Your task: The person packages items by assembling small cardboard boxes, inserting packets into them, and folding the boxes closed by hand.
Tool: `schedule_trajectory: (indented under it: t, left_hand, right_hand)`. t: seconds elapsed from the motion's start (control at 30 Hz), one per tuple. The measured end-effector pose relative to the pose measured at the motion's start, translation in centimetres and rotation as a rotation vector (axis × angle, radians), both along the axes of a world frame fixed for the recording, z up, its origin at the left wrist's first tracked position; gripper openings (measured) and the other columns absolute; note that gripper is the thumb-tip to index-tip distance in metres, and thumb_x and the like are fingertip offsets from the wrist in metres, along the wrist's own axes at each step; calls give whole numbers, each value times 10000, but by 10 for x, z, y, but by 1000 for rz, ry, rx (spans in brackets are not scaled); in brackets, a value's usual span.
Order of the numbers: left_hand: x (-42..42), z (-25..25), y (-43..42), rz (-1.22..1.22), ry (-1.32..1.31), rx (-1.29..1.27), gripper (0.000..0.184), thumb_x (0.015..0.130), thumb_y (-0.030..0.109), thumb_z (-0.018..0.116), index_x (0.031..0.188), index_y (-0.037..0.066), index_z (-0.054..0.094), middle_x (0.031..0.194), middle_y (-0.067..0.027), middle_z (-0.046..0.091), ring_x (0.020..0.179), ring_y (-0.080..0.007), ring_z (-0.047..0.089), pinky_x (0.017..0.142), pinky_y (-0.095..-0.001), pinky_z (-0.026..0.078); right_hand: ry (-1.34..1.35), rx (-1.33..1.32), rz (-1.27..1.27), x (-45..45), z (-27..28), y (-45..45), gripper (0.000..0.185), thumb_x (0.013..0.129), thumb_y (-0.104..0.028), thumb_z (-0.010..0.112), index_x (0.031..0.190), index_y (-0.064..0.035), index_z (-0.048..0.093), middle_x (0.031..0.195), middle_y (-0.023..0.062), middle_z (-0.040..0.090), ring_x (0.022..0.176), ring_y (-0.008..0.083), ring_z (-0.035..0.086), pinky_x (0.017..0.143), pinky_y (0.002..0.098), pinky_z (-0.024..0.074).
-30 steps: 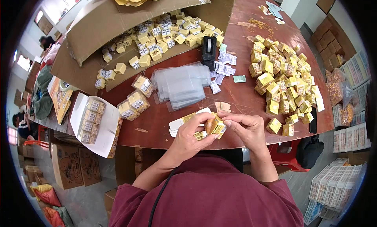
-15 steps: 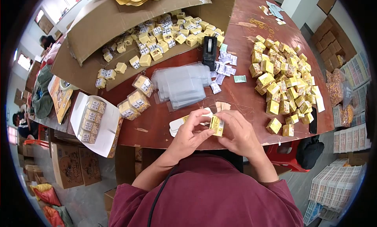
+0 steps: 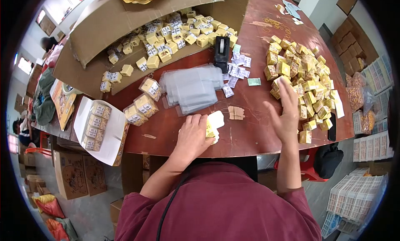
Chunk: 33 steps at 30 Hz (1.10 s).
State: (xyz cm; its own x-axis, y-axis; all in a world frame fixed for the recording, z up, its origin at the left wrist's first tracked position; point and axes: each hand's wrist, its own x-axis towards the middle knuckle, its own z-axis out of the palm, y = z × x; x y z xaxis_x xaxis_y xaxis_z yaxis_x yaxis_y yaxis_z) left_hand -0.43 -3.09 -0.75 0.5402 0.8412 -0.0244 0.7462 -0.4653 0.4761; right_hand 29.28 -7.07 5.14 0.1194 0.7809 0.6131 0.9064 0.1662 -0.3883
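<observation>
My left hand [image 3: 192, 134] is curled over a small yellow printed box [image 3: 210, 131] near the table's front edge. Fingers cover much of that box, which rests at white rounded cards [image 3: 216, 118] partly hidden by the hand. Off to the right, my right hand [image 3: 286, 111] is raised, empty, with its fingers stretched out and thumb apart. It is at the left side of a heap of small yellow boxes [image 3: 310, 89] and hides some of them from view.
Clear plastic sleeves [image 3: 191, 89] lie stacked mid-table, beside a black tape dispenser [image 3: 221, 53] and small sachets [image 3: 238, 71]. A tipped cardboard box [image 3: 137, 22] spills pale yellow cubes [image 3: 166, 41]. Wrapped cube packs [image 3: 143, 105] and a white carton [image 3: 110, 147] are at left.
Both hands were on a small yellow box in front of me. My right hand has let go and moved right to the heap; my left has moved left and down with the box.
</observation>
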Motion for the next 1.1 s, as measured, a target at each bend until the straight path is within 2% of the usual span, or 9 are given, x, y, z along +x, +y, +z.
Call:
schedule_trajectory:
  t: [0.13,0.23,0.27,0.33,0.53,0.63,0.77,0.87,1.1]
  left_hand:
    - [-12,1,5,49,-212,-4,740,787,212,931,1409,-17,603,1369,-168,577,1298,-322,581,1107,-426,497]
    - [-16,8,11,64,-640,-254,640,796,118,930,1349,-13,637,1365,-151,576,1259,-249,621,1087,-383,512]
    - [-15,13,7,27,-685,-108,615,776,98,934,1297,0,622,1275,-143,628,1150,-262,665,1020,-372,536]
    - [-9,14,1,37,-879,-215,627,787,108,940,1310,12,609,1274,-129,648,1164,-235,666,1024,-373,537]
    - [-3,30,-16,28,-954,-295,598,829,63,921,1313,17,573,1262,-118,688,1164,-203,683,1009,-360,565]
    - [10,23,-25,-3,-1269,-298,619,826,52,923,1329,11,566,1245,-120,690,1158,-205,687,973,-359,583]
    - [5,26,-20,-110,-988,83,521,799,60,931,1229,39,636,1205,-147,689,1106,-252,710,921,-366,583]
    - [1,37,-20,-162,-870,105,450,807,69,920,1181,43,670,1216,-163,692,1097,-289,713,912,-378,580]
    - [-3,45,-16,-171,-972,-305,444,860,70,897,1213,16,633,1257,-126,686,1157,-225,699,969,-375,575]
  right_hand:
    - [192,-49,122,-42,-39,-15,527,867,-19,812,1377,0,678,1443,177,645,1311,395,592,1151,483,457]
    - [249,8,290,-69,-42,-20,318,865,5,802,1180,1,757,1219,131,739,1160,348,673,1090,537,491]
    - [258,27,321,-76,-39,-21,282,863,9,803,1143,-5,767,1171,118,747,1126,330,680,1076,529,498]
    - [266,84,389,-83,-33,-21,251,840,11,818,1086,-18,780,1089,94,760,1054,300,690,1033,491,517]
    - [123,88,505,-97,-7,-24,237,849,-99,815,1081,-57,795,1118,74,770,1078,281,681,1091,489,460]
    - [116,82,533,-97,-6,-26,200,866,-139,806,1058,-82,810,1160,61,767,1106,275,670,1140,528,416]
    - [169,104,430,-100,16,-28,169,872,-144,813,1025,-73,815,1238,123,735,1127,289,676,1151,560,415]
    - [301,24,562,-92,7,-24,159,871,-117,821,1015,-50,811,1273,168,711,1157,310,688,1166,582,420]
    - [330,102,574,-87,-12,-23,266,836,-72,864,1072,-8,760,1162,157,753,1084,337,747,1075,530,561]
